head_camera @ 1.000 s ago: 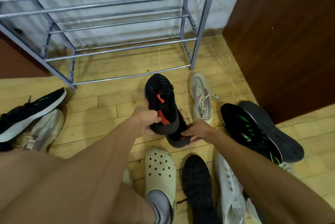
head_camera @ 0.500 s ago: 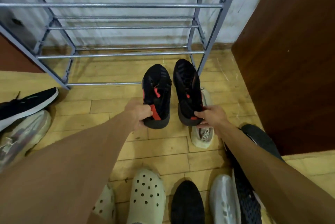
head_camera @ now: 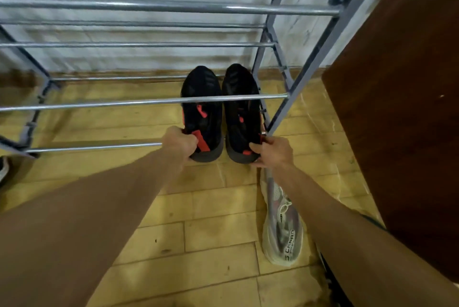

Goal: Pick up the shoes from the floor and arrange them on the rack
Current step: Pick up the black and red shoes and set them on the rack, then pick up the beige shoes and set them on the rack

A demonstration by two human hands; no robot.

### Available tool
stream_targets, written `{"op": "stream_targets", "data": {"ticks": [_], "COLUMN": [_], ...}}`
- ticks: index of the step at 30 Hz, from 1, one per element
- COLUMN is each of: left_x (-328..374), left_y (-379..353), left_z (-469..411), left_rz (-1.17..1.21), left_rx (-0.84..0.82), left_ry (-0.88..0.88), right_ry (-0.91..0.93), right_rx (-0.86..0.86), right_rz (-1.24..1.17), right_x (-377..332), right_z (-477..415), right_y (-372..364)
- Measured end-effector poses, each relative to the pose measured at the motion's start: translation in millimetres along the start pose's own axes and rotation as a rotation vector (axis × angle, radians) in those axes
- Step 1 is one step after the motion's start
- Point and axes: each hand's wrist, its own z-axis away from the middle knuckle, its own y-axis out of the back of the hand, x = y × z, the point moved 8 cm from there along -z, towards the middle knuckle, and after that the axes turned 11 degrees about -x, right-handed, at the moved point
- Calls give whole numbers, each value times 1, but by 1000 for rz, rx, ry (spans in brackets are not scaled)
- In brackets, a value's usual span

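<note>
Two black shoes with red accents lie side by side, toes toward the wall, on the bottom tier of the grey metal rack (head_camera: 139, 102), at its right end. My left hand (head_camera: 180, 144) grips the heel of the left black shoe (head_camera: 202, 118). My right hand (head_camera: 273, 151) grips the heel of the right black shoe (head_camera: 241, 113). A rack bar crosses over both shoes. Their heels stick out past the front bar.
A grey and cream sneaker (head_camera: 282, 227) lies on the wooden floor under my right forearm. A dark brown door or cabinet (head_camera: 402, 108) stands close on the right. Part of a dark shoe (head_camera: 330, 279) shows at the bottom right, and another shoe's edge (head_camera: 3, 167) at far left.
Both hands have carried the two black shoes forward from above the floor into the bottom tier of the rack. The view has moved closer to the rack.
</note>
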Motion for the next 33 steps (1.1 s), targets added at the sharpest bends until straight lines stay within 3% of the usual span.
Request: {"op": "stream_targets", "data": {"ticks": [6,17,21,24,27,33], "left_x": [11,2,5,-2,-7,-10], "left_y": [-5,-17,-27,-60,-88,-119], "left_z": [-29,0,42,86,132,208], "left_rz": [-34,6,-374,-675,-782,-1083], "left_rx": [49,-33,5,-189,-356,-583], "left_ry": [-15,-12,-68,-99,-120,-249], "right_ry": [41,95,18,-52,-84,-180], "right_rx": [36,-5,-6,-24,-105,-212], "right_rz": [57,215,335,553,807,874], "right_x": [-18,-12,2,20,33,77], "right_z": [-27,0,35,76,124,179], "right_y": [-3,13,53,80,91,98]}}
